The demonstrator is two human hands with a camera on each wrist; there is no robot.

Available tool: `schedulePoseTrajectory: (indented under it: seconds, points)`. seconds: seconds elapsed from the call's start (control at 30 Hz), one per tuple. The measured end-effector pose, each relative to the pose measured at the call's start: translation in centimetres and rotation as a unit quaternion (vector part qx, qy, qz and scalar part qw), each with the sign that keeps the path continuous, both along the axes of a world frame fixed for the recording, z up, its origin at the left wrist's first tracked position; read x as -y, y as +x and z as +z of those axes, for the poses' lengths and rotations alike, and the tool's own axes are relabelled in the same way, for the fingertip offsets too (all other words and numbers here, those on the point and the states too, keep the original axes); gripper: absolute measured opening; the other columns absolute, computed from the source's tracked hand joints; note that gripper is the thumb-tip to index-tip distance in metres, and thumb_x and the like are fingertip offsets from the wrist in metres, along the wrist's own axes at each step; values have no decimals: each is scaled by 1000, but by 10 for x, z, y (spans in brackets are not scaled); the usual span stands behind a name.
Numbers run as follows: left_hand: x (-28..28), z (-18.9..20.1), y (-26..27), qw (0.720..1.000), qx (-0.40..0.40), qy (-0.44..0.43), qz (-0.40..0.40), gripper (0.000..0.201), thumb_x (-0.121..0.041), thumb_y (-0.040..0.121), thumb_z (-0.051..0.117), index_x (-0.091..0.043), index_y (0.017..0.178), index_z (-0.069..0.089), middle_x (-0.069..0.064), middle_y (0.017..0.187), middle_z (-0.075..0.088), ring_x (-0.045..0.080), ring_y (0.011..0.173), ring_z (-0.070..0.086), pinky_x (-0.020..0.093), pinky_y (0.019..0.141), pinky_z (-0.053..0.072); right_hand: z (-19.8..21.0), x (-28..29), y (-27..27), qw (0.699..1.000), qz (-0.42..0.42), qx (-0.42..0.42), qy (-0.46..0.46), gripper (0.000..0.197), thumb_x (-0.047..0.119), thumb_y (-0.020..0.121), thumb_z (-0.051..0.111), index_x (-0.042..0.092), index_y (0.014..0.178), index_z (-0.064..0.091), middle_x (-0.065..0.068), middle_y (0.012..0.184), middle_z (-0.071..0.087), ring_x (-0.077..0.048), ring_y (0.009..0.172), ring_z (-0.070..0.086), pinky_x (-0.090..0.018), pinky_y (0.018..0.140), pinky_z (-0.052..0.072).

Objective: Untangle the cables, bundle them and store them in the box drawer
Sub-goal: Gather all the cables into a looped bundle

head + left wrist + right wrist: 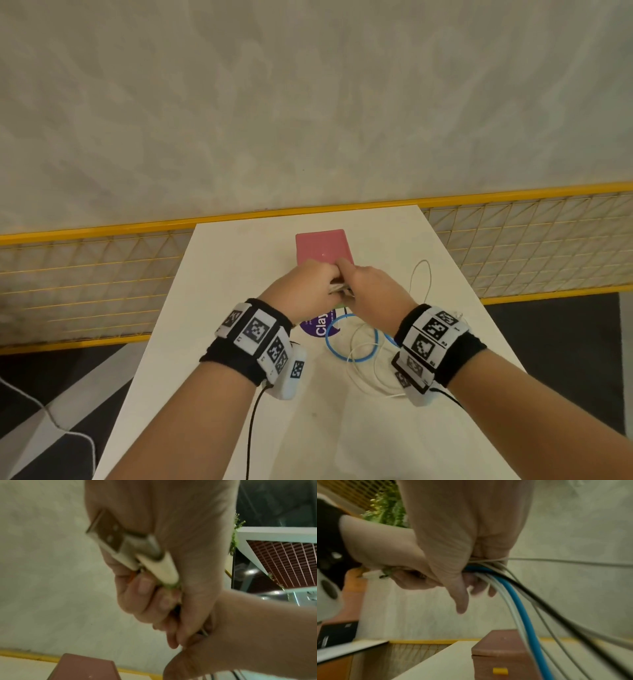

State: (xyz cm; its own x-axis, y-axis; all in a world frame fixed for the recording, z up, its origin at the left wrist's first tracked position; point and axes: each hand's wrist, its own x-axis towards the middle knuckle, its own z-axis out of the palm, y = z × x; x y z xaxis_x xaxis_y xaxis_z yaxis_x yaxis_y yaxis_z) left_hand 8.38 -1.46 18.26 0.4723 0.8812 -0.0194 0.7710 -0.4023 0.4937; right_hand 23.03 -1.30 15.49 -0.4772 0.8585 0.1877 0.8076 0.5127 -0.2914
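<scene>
My left hand and right hand meet above the white table, just in front of the pink box. The left hand grips white USB plug ends of the cables. The right hand grips a bunch of cables: a blue cable, a black cable and thin white cables. Loops of the blue cable and white cable hang down onto the table. The box drawer with its yellow handle is shut.
A purple sticker lies on the table under the hands. A yellow mesh railing runs behind and beside the table. A white cord lies on the dark floor at the left. Black wrist-camera leads hang from my wrists.
</scene>
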Motion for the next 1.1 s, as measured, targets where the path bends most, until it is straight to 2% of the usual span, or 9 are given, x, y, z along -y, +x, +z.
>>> schedulePoseTrajectory:
  seconds: [0.1, 0.17, 0.3, 0.43, 0.57, 0.7, 0.83, 0.97, 1.1]
  points:
    - [4, 8, -10, 997, 77, -2, 27, 27, -25, 82, 69, -25, 109, 63, -12, 101, 67, 6, 88, 64, 22, 73, 51, 0, 0, 10, 996, -59, -59, -42, 14, 16, 87, 54, 9, 98, 57, -12, 81, 66, -31, 75, 60, -31, 60, 36]
    - [8, 12, -15, 986, 163, 4, 42, 30, -29, 82, 74, -25, 109, 63, -16, 97, 64, -7, 84, 59, 10, 71, 45, -1, -1, 16, 981, -110, -124, -104, 17, 22, 90, 52, 10, 82, 61, -8, 68, 61, -26, 65, 55, -32, 56, 35]
    - [15, 11, -6, 965, 253, 40, 49, 30, -41, 94, 53, -26, 119, 59, -17, 106, 61, -11, 88, 55, 7, 74, 44, -3, 5, 12, 936, -151, -238, -212, 32, 26, 92, 51, 14, 62, 51, 3, 49, 43, -16, 48, 40, -32, 48, 39]
    - [12, 2, 6, 959, 264, 62, 80, 44, -45, 100, 23, -26, 113, 60, -8, 113, 54, 4, 108, 53, 27, 97, 43, 4, 16, -3, 921, -116, -272, -253, 25, 21, 89, 50, 3, 74, 57, 7, 45, 39, -17, 49, 43, -47, 55, 53]
    - [12, 4, 14, 949, 306, 32, 74, 48, -44, 100, 21, -28, 102, 66, -8, 104, 46, -2, 104, 51, 13, 95, 36, 11, 18, -6, 914, -113, -291, -257, 24, 17, 89, 49, 0, 74, 57, -7, 54, 50, -24, 52, 54, -51, 59, 53]
    - [10, 2, 14, 960, 270, 64, 41, 31, -32, 102, 39, -22, 101, 68, -9, 99, 56, -4, 92, 54, 7, 81, 39, 15, 19, -2, 904, -103, -321, -263, 17, 17, 88, 56, 10, 75, 63, 14, 38, 46, -3, 40, 48, -36, 56, 53]
    - [11, -2, 11, 948, 282, 128, 69, 16, -32, 96, 55, -20, 96, 66, -6, 83, 66, 7, 77, 60, 20, 66, 48, 14, 22, 0, 898, -103, -334, -266, 20, 21, 86, 61, 3, 90, 68, 7, 49, 48, -4, 46, 48, -32, 52, 55]
    - [17, -1, 17, 972, 212, 104, 16, 39, -49, 97, 34, -25, 113, 61, -14, 96, 59, 2, 90, 55, 23, 80, 45, 16, 23, -2, 901, -113, -328, -259, 21, 10, 89, 50, -7, 92, 61, -2, 59, 47, -11, 51, 49, -23, 46, 52]
    - [17, -1, 18, 972, 231, 48, -7, 32, -22, 104, 36, -24, 127, 58, -11, 97, 39, 0, 92, 46, 14, 87, 38, 10, 24, -3, 895, -97, -348, -261, 14, 2, 85, 51, 4, 72, 57, 5, 53, 49, -6, 46, 49, -34, 52, 54]
